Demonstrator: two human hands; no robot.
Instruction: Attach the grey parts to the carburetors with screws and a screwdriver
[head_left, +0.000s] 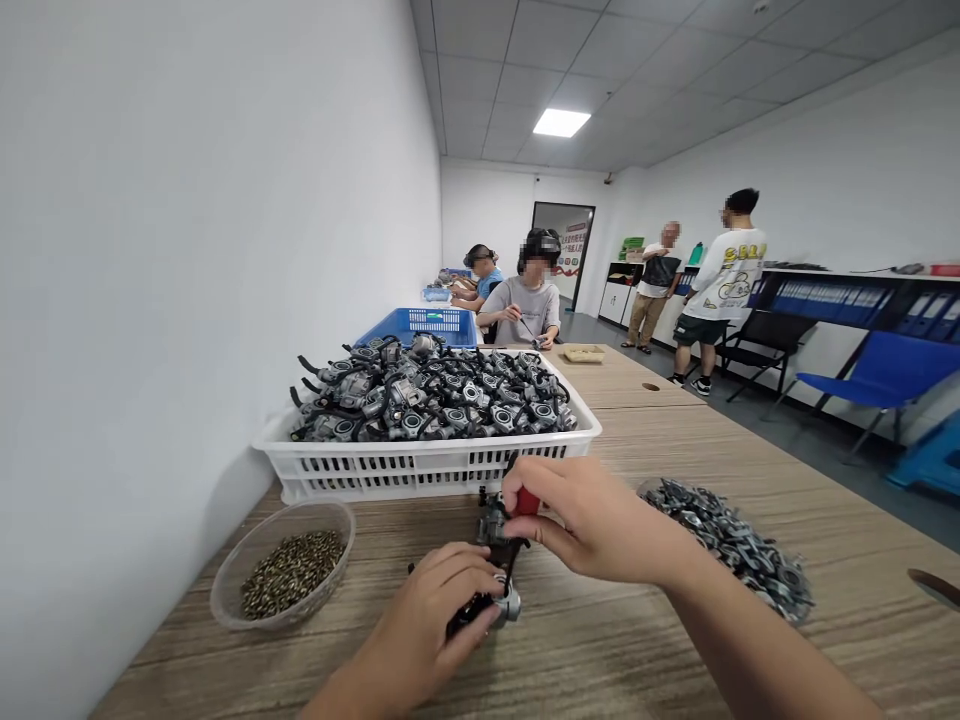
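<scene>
My right hand is closed around the red handle of a screwdriver, its dark shaft pointing down. Beneath that shaft, my left hand grips a grey metal carburetor with black parts, low over the table; the fingers cover much of it. A second carburetor sits just beyond, partly behind my right fingers. Whether the screwdriver tip touches a screw is hidden. To the left, a clear plastic bowl holds many small brass-coloured screws. On the right lies a heap of small grey metal parts.
A white crate heaped with carburetors stands ahead, near the wall. Behind it is a blue crate. Two people sit farther along the wooden table, one using a tool. Two others stand near chairs at right.
</scene>
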